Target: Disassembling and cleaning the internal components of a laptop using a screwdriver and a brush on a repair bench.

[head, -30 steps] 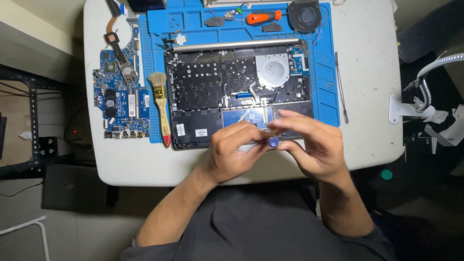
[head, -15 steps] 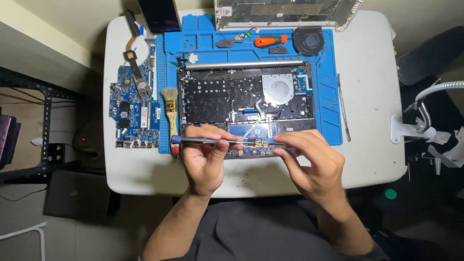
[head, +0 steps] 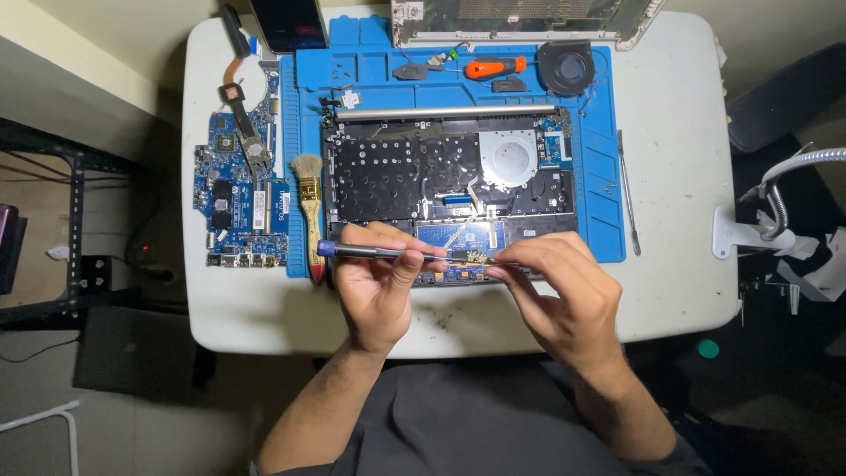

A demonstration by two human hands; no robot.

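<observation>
The left hand (head: 379, 286) is closed around a slim dark screwdriver with a blue cap at its butt end (head: 374, 252), pinched between thumb and fingers. The tool lies nearly level, long axis running left to right across the view, blue cap toward the person's left, working end toward the right. It sits above the front edge of the opened black laptop base with exposed internals (head: 449, 181). The right hand (head: 564, 295) is curled, fingertips gathered at the tool's tip, where a small part is pinched; its kind cannot be told. The laptop base rests on a blue silicone repair mat with moulded compartments (head: 599, 176), which lies on a white, smudged rounded table (head: 679, 132). Left of the base lies a wooden-handled brush with pale bristles (head: 309, 207), and beyond it a blue circuit board (head: 238, 207). At the mat's far edge are an orange-handled screwdriver (head: 495, 67) and a round black fan (head: 565, 67). A thin metal tool (head: 628, 203) lies at the mat's right edge. The surrounding room is dim.
</observation>
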